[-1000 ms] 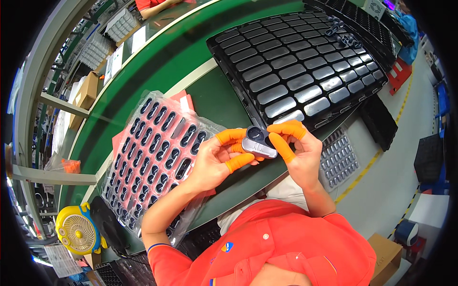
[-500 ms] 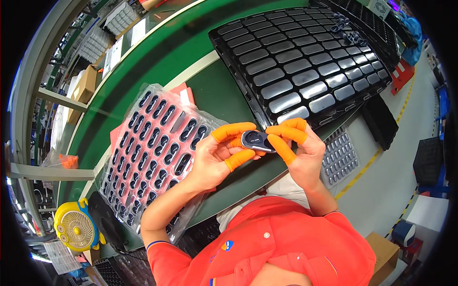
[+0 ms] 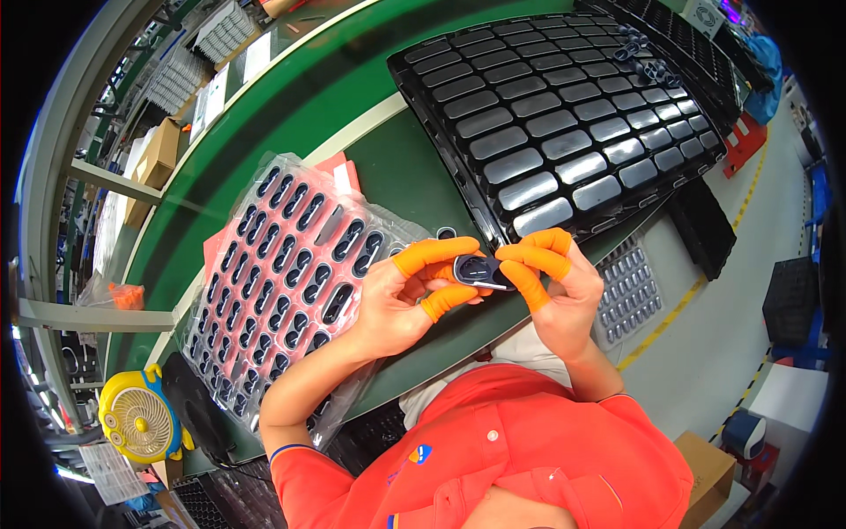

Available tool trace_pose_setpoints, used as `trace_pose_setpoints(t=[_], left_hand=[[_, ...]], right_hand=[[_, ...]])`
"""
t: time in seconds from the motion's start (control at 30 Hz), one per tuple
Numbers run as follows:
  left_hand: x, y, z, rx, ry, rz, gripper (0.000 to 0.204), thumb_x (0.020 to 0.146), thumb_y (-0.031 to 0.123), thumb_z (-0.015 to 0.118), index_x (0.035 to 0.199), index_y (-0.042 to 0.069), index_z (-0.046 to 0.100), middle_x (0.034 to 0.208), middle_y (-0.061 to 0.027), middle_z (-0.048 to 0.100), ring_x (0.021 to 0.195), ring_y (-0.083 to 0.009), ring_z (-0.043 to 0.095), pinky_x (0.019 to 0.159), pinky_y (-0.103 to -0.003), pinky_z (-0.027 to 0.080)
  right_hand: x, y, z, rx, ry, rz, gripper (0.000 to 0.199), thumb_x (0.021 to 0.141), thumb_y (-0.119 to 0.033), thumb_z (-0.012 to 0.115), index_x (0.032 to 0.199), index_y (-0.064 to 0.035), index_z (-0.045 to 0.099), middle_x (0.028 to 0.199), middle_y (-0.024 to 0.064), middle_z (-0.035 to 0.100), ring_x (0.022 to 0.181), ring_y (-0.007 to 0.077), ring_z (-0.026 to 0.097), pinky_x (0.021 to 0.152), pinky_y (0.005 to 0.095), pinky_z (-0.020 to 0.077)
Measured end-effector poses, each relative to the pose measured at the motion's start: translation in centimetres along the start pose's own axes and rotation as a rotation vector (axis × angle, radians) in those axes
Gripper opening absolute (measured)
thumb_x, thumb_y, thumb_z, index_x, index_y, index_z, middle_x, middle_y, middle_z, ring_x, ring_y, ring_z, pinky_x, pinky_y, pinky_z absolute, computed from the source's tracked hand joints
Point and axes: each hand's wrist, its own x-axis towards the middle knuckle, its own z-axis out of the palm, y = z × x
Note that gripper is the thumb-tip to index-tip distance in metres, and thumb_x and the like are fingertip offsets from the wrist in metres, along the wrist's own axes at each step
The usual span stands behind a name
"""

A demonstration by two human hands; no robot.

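Observation:
A small dark oblong plastic part (image 3: pixel 478 271) with a silvery rim and a rounded recess is held between both hands, over the table's front edge. My left hand (image 3: pixel 401 295), in orange finger cots, pinches its left end. My right hand (image 3: pixel 564 282), also in orange finger cots, has its fingertips closed on the right end. Just beyond the left fingers shows a small dark rounded piece (image 3: pixel 447 233) with a light rim, partly hidden. Left of the hands lies a clear plastic tray (image 3: pixel 339 257), tinted pink, with rows of similar dark parts.
A large black tray (image 3: pixel 527 181) with rows of glossy oblong pockets lies at the right; several small dark pieces (image 3: pixel 648 62) rest at its far corner. A green table (image 3: pixel 388 172) runs underneath. A yellow fan (image 3: pixel 141 425) stands at left. Another clear tray (image 3: pixel 627 291) sits lower at right.
The held part has tilted, and both hands have shifted slightly right. A small dark rounded piece now shows beyond my left fingers. Both hands keep their grip.

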Motion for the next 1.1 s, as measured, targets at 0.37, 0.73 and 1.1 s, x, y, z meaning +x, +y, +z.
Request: trace_pose_setpoints(t=[0.37, 0.73, 1.1], left_hand=[[0.2, 0.2, 0.1, -0.111, -0.035, 0.122, 0.035, 0.078, -0.006, 0.063, 0.111, -0.005, 0.053, 0.106, -0.0135, 0.057, 0.095, -0.0201, 0.059, 0.083, -0.03, 0.049], [0.4, 0.6, 0.2, 0.41, 0.069, 0.123, 0.027, 0.074, -0.003, 0.068, 0.099, -0.002, 0.058, 0.094, -0.0131, 0.056, 0.084, -0.0225, 0.06, 0.068, -0.027, 0.049], [-0.2, -0.4, 0.5, 0.664, -0.016, 0.305, 0.023, 0.07, -0.004, 0.066, 0.092, -0.001, 0.057, 0.081, -0.013, 0.052, 0.066, -0.0246, 0.055, 0.055, -0.031, 0.045]], right_hand=[[-0.6, 0.7, 0.4, -0.141, 0.017, -0.296, 0.022, 0.073, 0.002, 0.069, 0.095, 0.0014, 0.065, 0.089, 0.0106, 0.056, 0.073, 0.0169, 0.055, 0.063, 0.0251, 0.0445], [-0.3, 1.2, 0.2, -0.218, -0.132, -0.349, 0.031, 0.077, -0.007, 0.068, 0.105, 0.0016, 0.061, 0.092, 0.0127, 0.059, 0.074, 0.0219, 0.058, 0.064, 0.0273, 0.0478], [-1.2, 1.6, 0.6, -0.327, -0.175, -0.435, 0.031, 0.074, 0.0, 0.066, 0.104, 0.0026, 0.06, 0.08, 0.0125, 0.062, 0.057, 0.0229, 0.057, 0.051, 0.0281, 0.0455]])
